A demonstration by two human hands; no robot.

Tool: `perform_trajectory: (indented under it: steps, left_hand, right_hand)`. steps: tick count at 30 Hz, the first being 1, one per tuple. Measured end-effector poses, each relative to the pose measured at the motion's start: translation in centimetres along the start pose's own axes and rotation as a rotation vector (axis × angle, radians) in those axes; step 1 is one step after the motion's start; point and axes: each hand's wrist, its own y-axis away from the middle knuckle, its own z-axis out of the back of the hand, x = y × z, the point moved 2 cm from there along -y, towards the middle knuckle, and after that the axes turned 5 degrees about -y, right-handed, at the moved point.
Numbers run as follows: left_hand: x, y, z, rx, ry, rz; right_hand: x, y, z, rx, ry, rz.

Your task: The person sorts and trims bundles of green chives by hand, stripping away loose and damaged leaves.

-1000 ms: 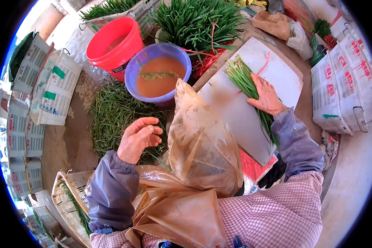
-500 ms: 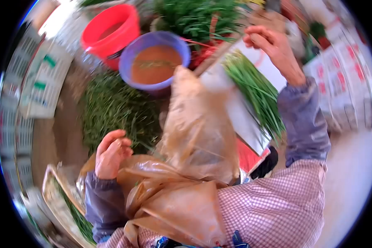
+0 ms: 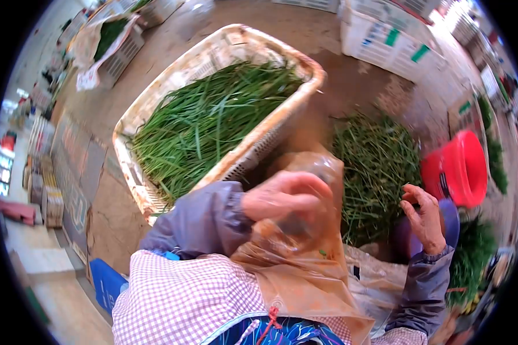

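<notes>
My left hand (image 3: 288, 195) hovers over the brown plastic apron (image 3: 305, 270) on my lap, fingers stretched and loosely bent, slightly blurred, with nothing visible in them. My right hand (image 3: 425, 218) is raised beside the purple basin (image 3: 452, 221), its fingers half curled and apart from the thumb; no object shows in it. To the left of my left hand stands a dirty white plastic basket (image 3: 276, 123) filled with long green chives (image 3: 213, 123). Between my hands and farther out, a pile of loose green leaves (image 3: 377, 172) lies on the floor.
A red bucket (image 3: 457, 169) stands beyond my right hand. More greens (image 3: 472, 256) lie at the far right. White crates (image 3: 385, 40) stand at the back, and another crate of greens (image 3: 121, 49) at the back left. Flattened cardboard (image 3: 118, 201) covers floor at left.
My view has swung left, bringing the full basket into sight. The chive bundle on the white board is out of view. My right hand has come down from above the board; both hands still look unloaded.
</notes>
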Motion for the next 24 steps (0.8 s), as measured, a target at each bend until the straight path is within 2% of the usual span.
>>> perform_trajectory:
  steps: [2, 6, 8, 10, 14, 15, 17, 19, 21, 22, 24]
  left_hand:
    - [-0.8, 3.8, 5.3, -0.300, 0.068, -0.037]
    - [-3.9, 12.9, 15.6, -0.954, -0.049, -0.191]
    - [-3.2, 16.8, 20.5, -1.094, -0.017, -0.329]
    - [-3.3, 19.0, 24.2, -1.156, 0.006, -0.352]
    - [-3.8, 15.8, 27.9, -1.162, -0.248, -0.198]
    - [-4.3, 13.8, 28.2, -1.080, -0.406, -0.125]
    - [-2.6, 8.6, 29.9, -0.891, -0.600, -0.172]
    - [-1.5, 3.4, 30.3, -0.753, -0.744, -0.097]
    - [0.1, -2.0, 31.2, -0.699, -1.122, -0.133]
    - [0.0, -4.4, 31.2, -0.674, -1.217, -0.073]
    - [-0.2, -8.2, 31.0, -0.689, -1.352, -0.097]
  right_hand:
    - [2.1, -4.6, -2.2, 0.065, 0.038, 0.129]
    - [7.1, -13.8, -7.8, 0.176, 0.144, 0.373]
    - [9.7, -17.0, -10.4, 0.206, 0.088, 0.470]
    - [12.0, -20.0, -13.0, 0.204, 0.050, 0.588]
    - [14.1, -24.4, -18.0, 0.154, -0.005, 0.724]
    - [14.5, -25.1, -18.7, 0.129, -0.025, 0.740]
    - [14.9, -25.7, -19.4, 0.032, -0.068, 0.705]
    - [14.5, -26.3, -19.5, -0.071, -0.103, 0.672]
    - [13.1, -26.4, -19.5, -0.118, -0.328, 0.456]
    - [12.3, -26.4, -19.6, -0.145, -0.441, 0.347]
    - [10.2, -26.2, -19.2, -0.186, -0.496, 0.307]
